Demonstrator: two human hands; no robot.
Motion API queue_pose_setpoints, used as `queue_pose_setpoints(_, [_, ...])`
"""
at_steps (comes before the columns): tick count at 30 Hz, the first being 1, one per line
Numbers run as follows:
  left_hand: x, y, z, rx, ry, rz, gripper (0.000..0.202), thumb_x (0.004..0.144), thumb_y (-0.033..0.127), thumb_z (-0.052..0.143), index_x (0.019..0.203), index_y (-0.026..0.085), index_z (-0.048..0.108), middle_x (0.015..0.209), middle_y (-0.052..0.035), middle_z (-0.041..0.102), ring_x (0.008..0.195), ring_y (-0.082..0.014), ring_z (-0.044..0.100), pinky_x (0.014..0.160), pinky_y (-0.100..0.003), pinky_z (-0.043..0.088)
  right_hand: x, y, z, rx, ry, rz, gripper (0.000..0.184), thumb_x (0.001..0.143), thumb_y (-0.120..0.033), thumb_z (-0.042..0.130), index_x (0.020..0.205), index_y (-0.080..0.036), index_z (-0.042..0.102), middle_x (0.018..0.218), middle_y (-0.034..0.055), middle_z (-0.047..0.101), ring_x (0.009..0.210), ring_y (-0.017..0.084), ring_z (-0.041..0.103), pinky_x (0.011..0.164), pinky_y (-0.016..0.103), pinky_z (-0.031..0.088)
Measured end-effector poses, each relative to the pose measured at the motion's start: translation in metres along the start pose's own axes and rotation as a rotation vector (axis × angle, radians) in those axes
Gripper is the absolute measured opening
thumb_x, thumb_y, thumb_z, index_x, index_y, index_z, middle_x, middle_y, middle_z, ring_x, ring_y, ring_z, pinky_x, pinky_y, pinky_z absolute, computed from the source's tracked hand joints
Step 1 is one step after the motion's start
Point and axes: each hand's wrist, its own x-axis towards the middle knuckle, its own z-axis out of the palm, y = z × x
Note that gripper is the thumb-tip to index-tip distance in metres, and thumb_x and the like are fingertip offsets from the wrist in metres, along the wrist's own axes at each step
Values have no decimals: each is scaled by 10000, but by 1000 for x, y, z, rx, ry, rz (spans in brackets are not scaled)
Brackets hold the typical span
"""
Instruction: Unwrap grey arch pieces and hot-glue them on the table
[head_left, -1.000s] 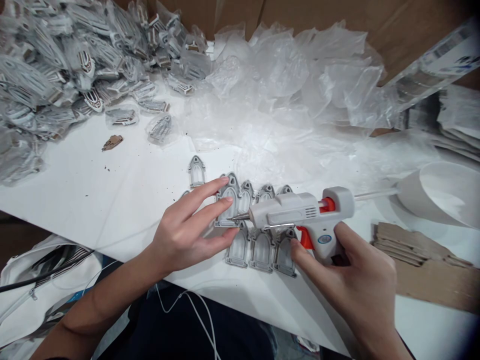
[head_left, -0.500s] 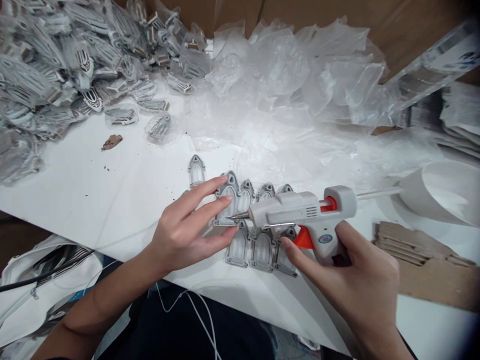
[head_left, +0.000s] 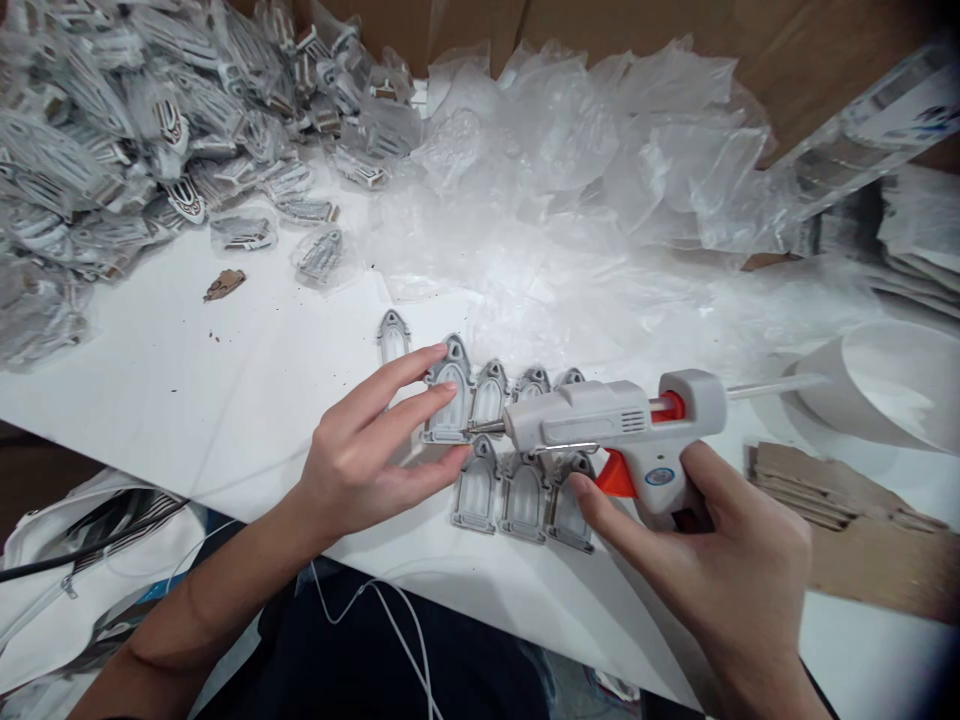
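Right hand: From my remote seat, the right hand (head_left: 739, 560) is closed round the grip of the white glue gun with an orange trigger (head_left: 585, 420); one finger reaches forward near the trigger, but I can't tell whether it is pressed.
Front row: Three flat grey arched frames (head_left: 523, 503) lie side by side just on the gun's near side, probably lined up for easy reach.
Left hand: Left of the gun, the left hand (head_left: 367, 450) has its fingers half spread in a loose hold on a grey window-shaped piece (head_left: 448, 412).
Nozzle: The piece sits right at the gun's metal tip; I judge the fingers stay wide to steady it while keeping its lower right corner accessible.
Back row: More grey arches (head_left: 491, 395) stand out just beyond the gun, partly hidden by it.
Far side: Crumpled clear plastic bags (head_left: 570, 150) lie well beyond the gun; a heap of bagged grey pieces (head_left: 112, 130) lies beyond it, far left.
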Motion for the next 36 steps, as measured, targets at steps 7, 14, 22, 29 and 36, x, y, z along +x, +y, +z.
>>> queue_pose_setpoints(7, [0, -1, 0, 10, 5, -4, 337, 744, 166, 833, 1035, 47, 712, 1178, -222, 711, 1092, -261, 713, 887, -362, 656, -1, 1, 1, 0, 4, -1, 550, 816, -465, 684, 682, -255, 194, 535, -89, 217, 462, 64, 202, 414, 247, 204])
queue_pose_setpoints(14, [-1, -1, 0, -4, -1, -31, 357, 743, 184, 843, 1047, 54, 711, 1192, -218, 706, 1087, -260, 716, 893, -356, 653, -2, 2, 0, 14, -11, 28, 562, 796, -471, 695, 682, -251, 190, 538, -88, 203, 472, 66, 193, 414, 250, 197])
queue_pose_setpoints(22, [-1, -1, 1, -22, -30, -41, 362, 766, 226, 833, 1064, 66, 706, 1182, -216, 711, 1085, -259, 715, 899, -382, 649, -3, 2, -2, 78, -48, 125, 592, 754, -481, 737, 670, -248, 199, 536, -80, 199, 482, 74, 191, 418, 260, 182])
queue_pose_setpoints(29, [-2, 1, 0, -137, -52, -84, 402, 745, 270, 840, 1093, 119, 704, 1203, -171, 715, 1077, -262, 718, 881, -389, 655, -2, 2, -2, 62, -28, 159, 605, 747, -460, 762, 654, -252, 202, 529, -74, 212, 476, 75, 202, 423, 266, 186])
queue_pose_setpoints(36, [-1, 3, -2, -199, -66, -79, 398, 704, 267, 853, 1033, 100, 703, 1170, -185, 721, 1049, -260, 729, 865, -341, 654, -3, 3, -3, 20, -19, 184, 614, 759, -445, 771, 659, -258, 195, 528, -76, 223, 476, 74, 221, 432, 266, 210])
